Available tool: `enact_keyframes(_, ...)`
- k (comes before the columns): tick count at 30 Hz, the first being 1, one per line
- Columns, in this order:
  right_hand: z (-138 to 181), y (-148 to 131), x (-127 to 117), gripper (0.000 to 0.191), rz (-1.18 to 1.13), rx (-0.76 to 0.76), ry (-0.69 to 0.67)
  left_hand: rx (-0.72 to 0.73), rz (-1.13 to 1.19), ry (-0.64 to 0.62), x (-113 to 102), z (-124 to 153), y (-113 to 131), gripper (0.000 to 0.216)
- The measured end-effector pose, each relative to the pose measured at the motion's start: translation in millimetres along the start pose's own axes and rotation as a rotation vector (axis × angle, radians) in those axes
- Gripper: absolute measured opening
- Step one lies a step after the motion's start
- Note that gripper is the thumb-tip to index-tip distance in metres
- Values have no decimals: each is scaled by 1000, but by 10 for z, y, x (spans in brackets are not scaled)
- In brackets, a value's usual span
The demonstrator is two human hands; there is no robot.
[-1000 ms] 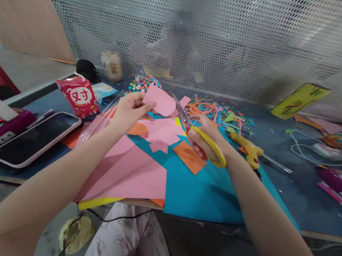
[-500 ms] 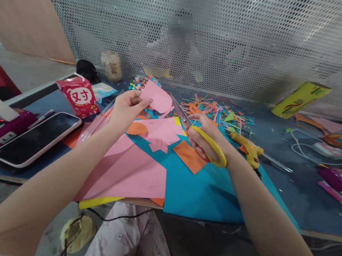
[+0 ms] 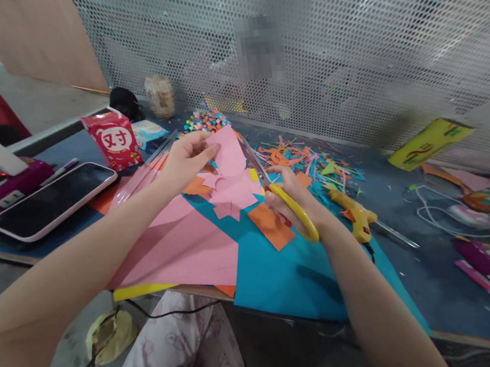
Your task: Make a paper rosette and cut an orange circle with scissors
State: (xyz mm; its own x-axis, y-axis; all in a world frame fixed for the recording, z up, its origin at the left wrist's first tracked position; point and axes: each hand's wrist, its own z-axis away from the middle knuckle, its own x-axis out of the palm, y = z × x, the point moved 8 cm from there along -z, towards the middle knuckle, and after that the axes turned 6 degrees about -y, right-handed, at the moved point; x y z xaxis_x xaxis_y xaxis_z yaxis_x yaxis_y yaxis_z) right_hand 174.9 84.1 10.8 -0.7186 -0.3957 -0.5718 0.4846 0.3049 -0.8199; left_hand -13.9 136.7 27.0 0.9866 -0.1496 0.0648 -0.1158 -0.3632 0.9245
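Note:
Between the thumb and fingers of my left hand (image 3: 192, 160) is a small piece of pink paper (image 3: 229, 153), with a rounded lower edge. My right hand (image 3: 292, 196) grips a pair of scissors (image 3: 299, 213) by its yellow handles, blades pointing up and away at the right edge of that piece. Under both hands lie a large pink sheet (image 3: 177, 246), a blue sheet (image 3: 282, 284) and an orange rectangle (image 3: 271, 225). Pink offcuts (image 3: 229, 208) rest on top of the sheets.
Beyond my hands lie thin paper scraps (image 3: 288, 152) and a colourful pile of small pieces (image 3: 206, 120). A yellow glue gun (image 3: 357, 215) is at the right. Leftward are a phone (image 3: 54, 200) and a red box (image 3: 113, 138). A perforated metal screen (image 3: 321, 35) stands behind.
The pink piece has turned in my left hand, its top edge swinging right. A curled pink offcut now lies below it. The scissors have shifted slightly left.

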Motion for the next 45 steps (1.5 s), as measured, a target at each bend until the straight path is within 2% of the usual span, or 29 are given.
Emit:
enact_keyframes(19,-14,-22,45,56,-18,1,-22,-17,-50,-43,46,26,-6,20)
enact_keyframes(25,-2,-56,7,56,65,-3,6,-6,-39,-49,42,24,1,23)
enact_keyframes(32,0,-61,17,53,179,27,-29,-19,-32,25,-32,12,3,21)
enact_keyframes(39,8,-57,31,58,256,42,-53,-52,-32,120,-111,9,-25,19)
enact_keyframes(42,10,-53,28,58,220,45,-57,-80,71,62,-41,15,-56,24)
enact_keyframes(45,11,-59,5,60,164,42,-34,-183,161,-92,127,46,-132,31)
